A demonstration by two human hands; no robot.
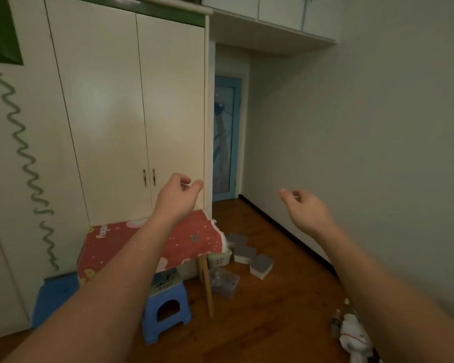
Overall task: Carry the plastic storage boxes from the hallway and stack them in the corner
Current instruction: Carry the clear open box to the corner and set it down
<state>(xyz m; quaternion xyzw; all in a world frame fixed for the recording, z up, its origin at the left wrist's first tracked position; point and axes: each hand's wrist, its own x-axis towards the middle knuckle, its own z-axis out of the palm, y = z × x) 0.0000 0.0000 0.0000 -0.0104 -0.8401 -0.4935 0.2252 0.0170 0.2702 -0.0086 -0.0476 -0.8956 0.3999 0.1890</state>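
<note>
Only one piece of lettering could be made out: white letters printed on the red tablecloth (152, 244) at its far left corner, of which the ending "cky" was legible and the rest was cut off. Dark markings were seen on the pale box (219, 258) under the table, but they were too blurred to be read.

Two bare forearms reach forward from the bottom of the view, raised to about the same height and well apart from each other. The left hand (177, 196) is seen from the back, fingers loosely curled, thumb near the fingertips, holding nothing. The right hand (303, 209) mirrors it, fingers loosely bent and pointing toward the left, also holding nothing
</note>
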